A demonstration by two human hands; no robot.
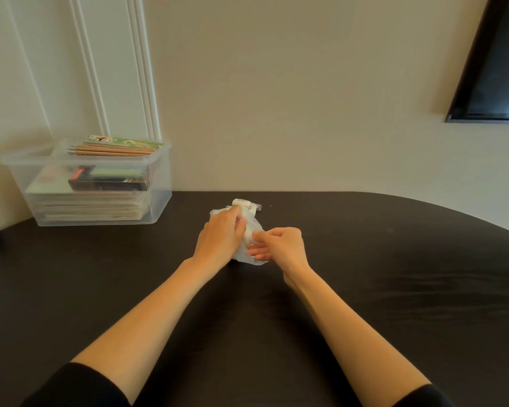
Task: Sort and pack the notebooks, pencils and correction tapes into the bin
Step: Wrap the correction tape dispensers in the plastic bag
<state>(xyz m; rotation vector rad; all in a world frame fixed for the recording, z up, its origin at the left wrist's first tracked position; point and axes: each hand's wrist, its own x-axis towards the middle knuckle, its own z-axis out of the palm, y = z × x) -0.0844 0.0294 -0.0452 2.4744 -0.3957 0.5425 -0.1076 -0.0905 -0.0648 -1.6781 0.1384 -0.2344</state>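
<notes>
- We see the left hand (221, 236) at mid-frame, its fingers curled down onto a thin whitish plastic bag (249, 255) and gripping its upper part.
- The right hand (284, 245), just beside it, pinches the bag's near edge between thumb and forefinger; the other fingers lie loosely beneath.
- Both hands and the bag sit low over the dark table (365, 289), at the centre of the frame.
- A white correction tape (245, 204) shows at the bag's far end, just beyond the left fingertips.
- Farther off, at the left of the frame, we find the clear bin (162, 183) at the table's far edge. Notebooks (91, 208) are stacked at its bottom, a dark box (106, 182) lies upon them, and pencils (112, 150) lie across the top.
- A dark framed panel (497, 69) occupies the upper right, on the wall.
</notes>
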